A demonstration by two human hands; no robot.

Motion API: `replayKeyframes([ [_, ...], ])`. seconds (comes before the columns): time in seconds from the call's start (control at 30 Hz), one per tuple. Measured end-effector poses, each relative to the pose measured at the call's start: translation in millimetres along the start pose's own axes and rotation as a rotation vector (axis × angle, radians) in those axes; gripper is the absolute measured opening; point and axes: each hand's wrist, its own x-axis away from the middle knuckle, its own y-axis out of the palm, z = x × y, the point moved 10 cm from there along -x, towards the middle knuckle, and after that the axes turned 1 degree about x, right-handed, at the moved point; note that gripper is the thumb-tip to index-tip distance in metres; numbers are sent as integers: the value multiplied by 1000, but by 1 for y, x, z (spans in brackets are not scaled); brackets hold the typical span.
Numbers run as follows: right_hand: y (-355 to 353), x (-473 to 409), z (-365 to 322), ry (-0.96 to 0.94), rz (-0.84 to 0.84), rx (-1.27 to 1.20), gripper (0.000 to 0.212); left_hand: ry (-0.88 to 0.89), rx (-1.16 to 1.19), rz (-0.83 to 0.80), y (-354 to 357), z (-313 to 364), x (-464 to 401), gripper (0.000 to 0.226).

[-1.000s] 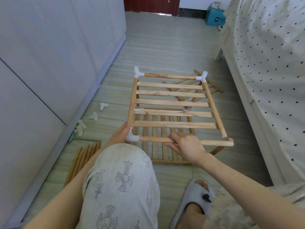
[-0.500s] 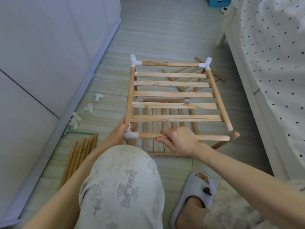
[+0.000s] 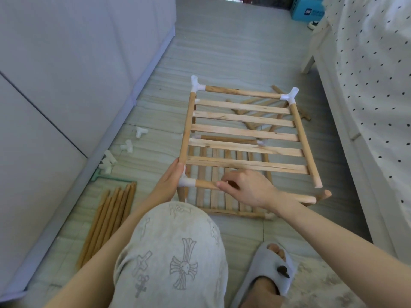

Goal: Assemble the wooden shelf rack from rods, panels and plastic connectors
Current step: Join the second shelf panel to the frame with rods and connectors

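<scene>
left grip: left hand [image 3: 169,184] curled around the white plastic corner connector [image 3: 186,181] at the near left corner
right grip: right hand [image 3: 249,189] wrapped over the near round wooden rod [image 3: 295,198]
rack: slatted wooden shelf panel [image 3: 244,132] held above the floor [image 3: 222,52]
floor: loose wooden rods [image 3: 109,216], loose white plastic connectors [image 3: 127,145] to the left

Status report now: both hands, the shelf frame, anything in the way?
Left hand grips near-left connector. Right hand holds front rod. Shelf frame lacks its near-right connector; rod ends bare. Another panel lies beneath.
</scene>
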Motion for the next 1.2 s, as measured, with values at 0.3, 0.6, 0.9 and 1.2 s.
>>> replayKeyframes([
  [0.3, -30, -81, -36, -11, 193, 59, 35, -108, -36, 185, -74, -41, 14, 28],
  [0.6, 11, -200, -40, 73, -59, 281, 53, -278, -721, 386, -219, -103, -45, 57],
  [0.9, 20, -196, -48, 12, 7, 410, 48, -315, -931, 449, -261, -128, -122, 58],
  [1.2, 22, -197, -56, 3, 34, 347, 41, -207, -876, 486, -272, -109, -123, 26],
])
